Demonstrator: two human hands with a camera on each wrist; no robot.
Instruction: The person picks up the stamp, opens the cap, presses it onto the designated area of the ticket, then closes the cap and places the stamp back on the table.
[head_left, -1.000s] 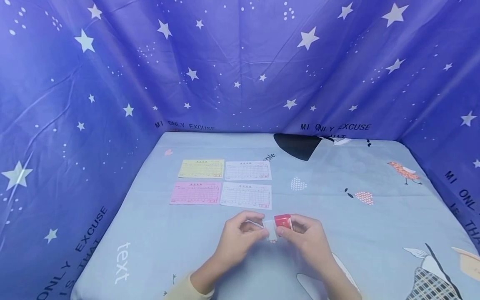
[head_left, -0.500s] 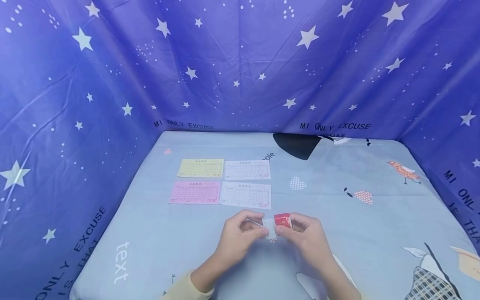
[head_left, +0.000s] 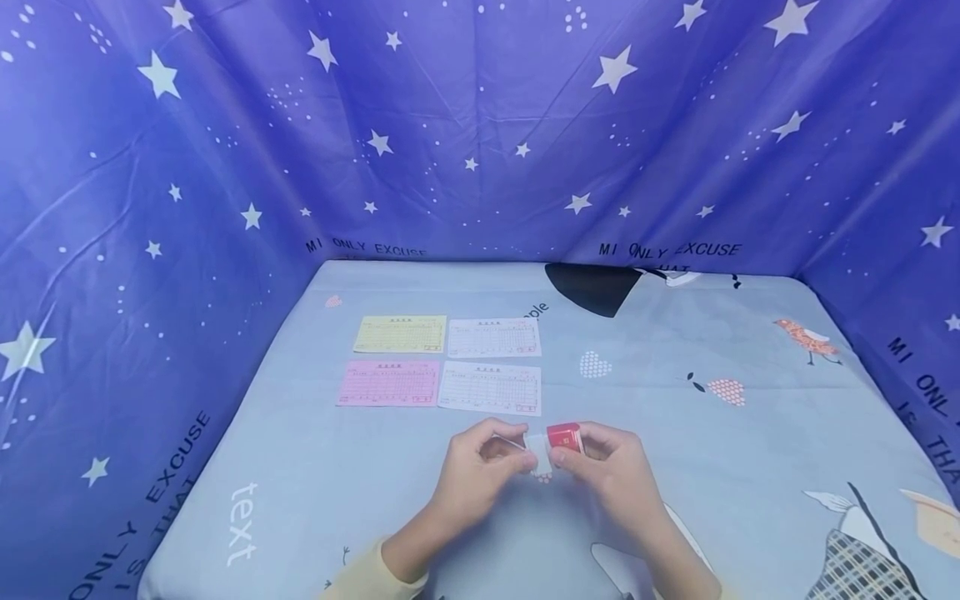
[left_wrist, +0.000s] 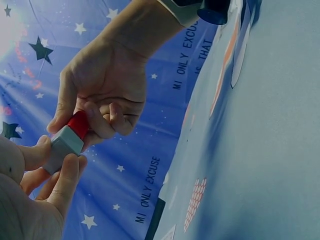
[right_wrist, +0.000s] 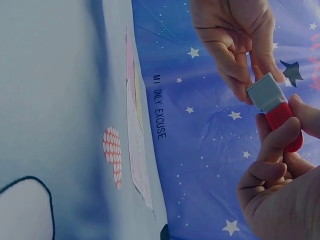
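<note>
Between both hands, above the cloth, is a small stamp with a red handle (head_left: 564, 437) and a whitish-grey block-shaped cap (head_left: 538, 454). My left hand (head_left: 480, 471) pinches the cap between thumb and fingers. My right hand (head_left: 617, 475) grips the red handle, thumb on its near side. In the left wrist view the grey cap (left_wrist: 65, 145) and red handle (left_wrist: 78, 124) meet end to end. The right wrist view shows the cap's flat square end (right_wrist: 265, 91) facing away from the red handle (right_wrist: 285, 125). Fingers hide parts of both pieces.
Beyond the hands, printed slips lie in two rows: yellow (head_left: 401, 334) and white (head_left: 494, 337) at the back, pink (head_left: 387, 383) and white (head_left: 490, 388) in front. A patterned grey-blue cloth (head_left: 675, 467) covers the table. A starry blue-purple curtain (head_left: 480, 125) surrounds it.
The head view has shifted very slightly, so the slips and curtain appear a little higher and further left. Both hands keep their hold on the stamp in nearly the same place.
</note>
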